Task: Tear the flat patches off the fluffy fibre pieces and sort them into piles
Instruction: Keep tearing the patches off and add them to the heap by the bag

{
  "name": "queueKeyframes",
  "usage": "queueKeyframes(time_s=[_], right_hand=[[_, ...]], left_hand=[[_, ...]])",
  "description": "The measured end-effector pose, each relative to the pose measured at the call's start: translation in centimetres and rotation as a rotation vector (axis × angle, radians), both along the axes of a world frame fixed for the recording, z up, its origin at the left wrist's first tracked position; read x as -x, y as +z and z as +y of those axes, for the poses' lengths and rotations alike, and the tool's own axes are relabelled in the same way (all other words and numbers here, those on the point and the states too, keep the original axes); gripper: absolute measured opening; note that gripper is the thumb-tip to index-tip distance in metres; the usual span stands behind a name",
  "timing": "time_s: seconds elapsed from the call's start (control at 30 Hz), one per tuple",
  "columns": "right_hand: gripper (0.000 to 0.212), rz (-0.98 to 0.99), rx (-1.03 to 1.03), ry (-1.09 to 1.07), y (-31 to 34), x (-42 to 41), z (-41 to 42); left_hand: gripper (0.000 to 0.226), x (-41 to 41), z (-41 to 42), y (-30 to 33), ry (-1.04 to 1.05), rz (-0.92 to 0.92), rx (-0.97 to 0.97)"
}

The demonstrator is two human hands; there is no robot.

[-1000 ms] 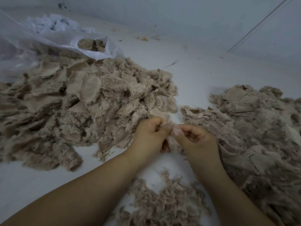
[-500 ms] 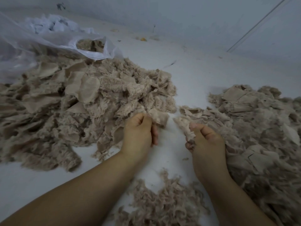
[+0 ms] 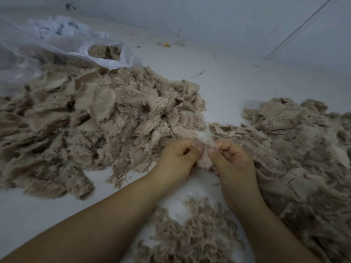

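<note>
Head view: both hands pinch one fluffy piece

Head camera looks down at a white surface. Left hand and right hand meet at centre, each grip pinching the same fluffy fibre piece between thumb and curled fingers, thumbs nearly touching. A big unsorted pile lies to the left, another pile with flat patches to the right, and a small fluffy pile sits near, between the forearms. A clear plastic bag lies far left.
</note>
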State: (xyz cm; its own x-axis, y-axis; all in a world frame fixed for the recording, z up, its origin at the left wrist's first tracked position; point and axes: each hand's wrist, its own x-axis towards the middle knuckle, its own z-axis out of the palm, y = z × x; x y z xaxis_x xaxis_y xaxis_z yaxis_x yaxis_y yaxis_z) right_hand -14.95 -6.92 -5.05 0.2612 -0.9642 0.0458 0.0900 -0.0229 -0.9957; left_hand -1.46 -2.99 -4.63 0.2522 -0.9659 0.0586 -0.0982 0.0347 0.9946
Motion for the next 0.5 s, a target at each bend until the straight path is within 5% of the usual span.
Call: queueKeyframes(time_s=[0.3, 0.5], right_hand=[[0.035, 0.096, 0.042, 0.006, 0.00, -0.10, 0.16], [0.041, -0.005, -0.009, 0.026, 0.19, 0.07, 0.19]], left_hand=[[0.045, -0.62, 0.37, 0.59, -0.007, 0.166, -0.019], [0.032, 0.25, 0.49, 0.36, -0.126, -0.047, -0.063]])
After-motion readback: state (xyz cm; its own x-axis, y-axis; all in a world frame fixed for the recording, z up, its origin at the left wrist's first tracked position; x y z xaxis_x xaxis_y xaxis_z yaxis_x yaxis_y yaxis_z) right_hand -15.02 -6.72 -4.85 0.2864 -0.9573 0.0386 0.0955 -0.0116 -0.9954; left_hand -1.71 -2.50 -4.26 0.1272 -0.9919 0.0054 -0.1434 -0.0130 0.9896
